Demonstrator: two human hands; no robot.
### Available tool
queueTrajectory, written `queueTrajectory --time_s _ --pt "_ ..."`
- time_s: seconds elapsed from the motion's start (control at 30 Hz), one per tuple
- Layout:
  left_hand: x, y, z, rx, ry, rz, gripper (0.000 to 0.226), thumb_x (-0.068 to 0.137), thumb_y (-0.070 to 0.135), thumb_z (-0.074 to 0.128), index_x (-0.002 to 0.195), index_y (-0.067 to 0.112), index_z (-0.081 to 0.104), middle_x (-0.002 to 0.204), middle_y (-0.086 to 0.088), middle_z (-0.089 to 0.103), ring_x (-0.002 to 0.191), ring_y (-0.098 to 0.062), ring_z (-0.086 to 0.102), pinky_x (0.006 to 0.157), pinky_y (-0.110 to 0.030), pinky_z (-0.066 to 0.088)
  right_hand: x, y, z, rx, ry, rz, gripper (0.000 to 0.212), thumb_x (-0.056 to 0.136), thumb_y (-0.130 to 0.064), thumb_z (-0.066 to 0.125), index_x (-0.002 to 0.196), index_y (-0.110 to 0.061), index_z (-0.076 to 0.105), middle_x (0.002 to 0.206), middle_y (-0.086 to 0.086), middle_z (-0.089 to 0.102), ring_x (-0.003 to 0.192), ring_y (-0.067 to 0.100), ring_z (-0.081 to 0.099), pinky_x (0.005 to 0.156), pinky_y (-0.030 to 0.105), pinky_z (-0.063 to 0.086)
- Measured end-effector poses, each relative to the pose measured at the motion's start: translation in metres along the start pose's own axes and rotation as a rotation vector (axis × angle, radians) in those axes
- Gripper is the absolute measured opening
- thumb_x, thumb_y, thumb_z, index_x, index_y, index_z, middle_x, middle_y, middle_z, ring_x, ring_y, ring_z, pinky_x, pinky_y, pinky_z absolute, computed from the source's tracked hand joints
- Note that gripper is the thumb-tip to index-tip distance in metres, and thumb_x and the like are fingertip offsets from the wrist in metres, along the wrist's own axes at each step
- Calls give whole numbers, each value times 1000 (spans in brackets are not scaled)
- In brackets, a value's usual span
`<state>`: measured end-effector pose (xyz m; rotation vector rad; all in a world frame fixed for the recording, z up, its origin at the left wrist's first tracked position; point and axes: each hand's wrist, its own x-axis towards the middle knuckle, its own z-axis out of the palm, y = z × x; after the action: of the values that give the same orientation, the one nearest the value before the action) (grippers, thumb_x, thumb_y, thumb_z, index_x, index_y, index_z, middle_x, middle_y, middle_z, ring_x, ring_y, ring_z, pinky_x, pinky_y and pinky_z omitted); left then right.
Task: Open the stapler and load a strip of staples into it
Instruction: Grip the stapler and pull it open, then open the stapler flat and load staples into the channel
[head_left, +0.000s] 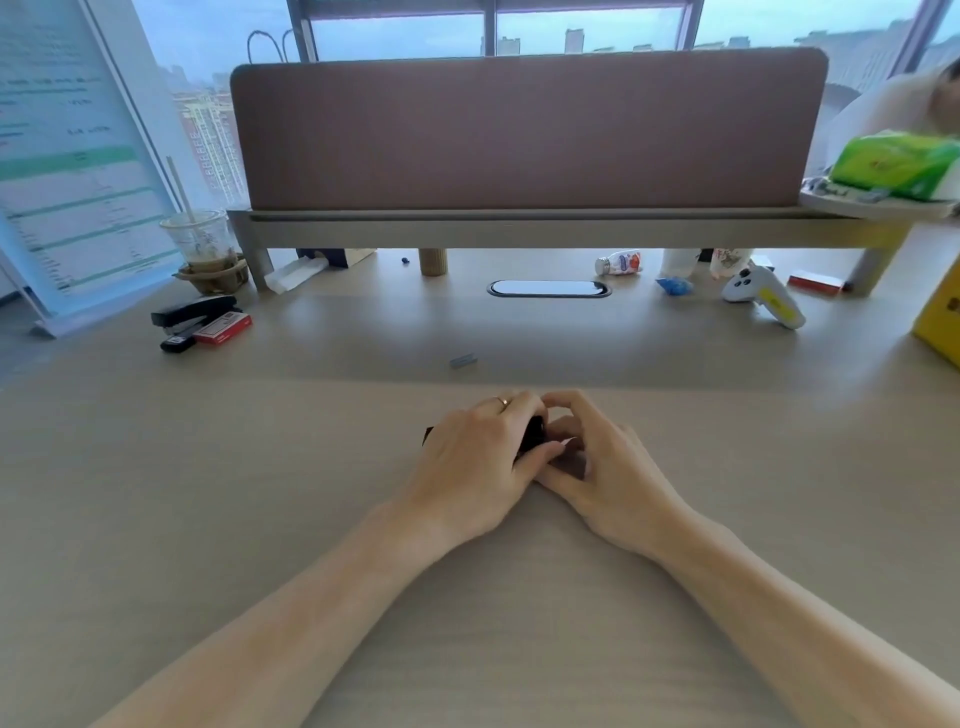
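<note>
Both hands, left hand (475, 457) and right hand (597, 462), have their fingers wrapped around a small black stapler (532, 436) on the bench (208, 493), apparently prying it open. A loose staple strip (463, 360) waits just beyond the stapler. Next, likely, comes reaching for it.

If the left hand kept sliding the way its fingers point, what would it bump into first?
The left hand points forward and right, so it would probably meet the right hand's fingers first, curled just beyond the small black stapler.

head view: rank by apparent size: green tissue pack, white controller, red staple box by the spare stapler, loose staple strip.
1. green tissue pack
2. white controller
3. red staple box
4. loose staple strip
Wide-angle edge distortion makes 1 versus 2 less sure.
</note>
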<state>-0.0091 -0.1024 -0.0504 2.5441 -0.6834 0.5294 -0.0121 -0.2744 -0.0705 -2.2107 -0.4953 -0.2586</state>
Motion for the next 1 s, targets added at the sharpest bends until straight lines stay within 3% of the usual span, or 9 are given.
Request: queueTrajectory --time_s 0.1,0.27,0.43,0.67,0.73,0.77,0.87,0.93,1.0 --pt "1 -1 -1 -65 44 -25 25 98 46 61 110 24 62 103 4 72 94 -24 68 72 -33 43 1 1 0 13 7 -3 44 88 -22 79 125 -25 56 92 -11 77 75 16 71 74 30 55" --pt "3 -11 -20 -500 178 -186 12 101 33 62 103 21 64 88 7 70 75 -11 63 73 -30 49 2 3 2 0 9 45 44 85 -27 82 122 -28 59 94 -13 76 79 9 66 76 16 50" --pt "-4 -29 -33 -900 393 -373 19 103 32 49 100 17 59 92 0 75 91 -20 72 92 -43 53 2 5 3 5 9 52 38 85 -27 82 117 -29 61 94 -14 76 81 8 64 74 13 49" --pt "-25 -75 -48 -1422 625 -898 27 105 14 36 85 15 54 82 -13 67 84 -32 72 77 -39 60 2 5 3 -29 2 55 37 86 -30 82 118 -31 63 98 -12 76 83 11 67 70 8 46" --pt "-33 -87 -52 -1264 572 -950 30 100 7 35 81 14 56 88 -11 66 86 -29 70 72 -32 57 2 5 2 -49 1 55 33 86 -31 81 115 -32 65 99 -13 75 83 10 67 73 10 48" --pt "-36 -93 -53 -1019 512 -899 31 98 7 35 81 16 59 91 -7 68 93 -28 68 74 -28 52 2 5 2 -60 0 55 29 87 -31 80 112 -33 66 98 -13 75 84 9 68 75 13 49" --pt "-44 -101 -64 -109 325 -421 30 96 2 44 96 19 69 105 3 71 102 -19 61 83 -25 44 2 4 3 -71 0 53 23 87 -30 80 107 -32 69 95 -13 75 82 10 68 76 14 50" --pt "-40 -96 -75 205 212 -56 26 93 5 50 104 17 71 113 3 73 104 -21 66 93 -32 48 2 3 3 -72 1 53 22 87 -28 80 106 -32 70 94 -14 74 81 10 68 73 8 47" --pt "-35 -88 -75 321 -7 82 25 93 25 55 110 20 73 113 5 76 103 -23 70 94 -34 52 2 2 3 -70 5 51 20 87 -27 80 104 -32 70 93 -12 74 81 11 68 71 6 46"
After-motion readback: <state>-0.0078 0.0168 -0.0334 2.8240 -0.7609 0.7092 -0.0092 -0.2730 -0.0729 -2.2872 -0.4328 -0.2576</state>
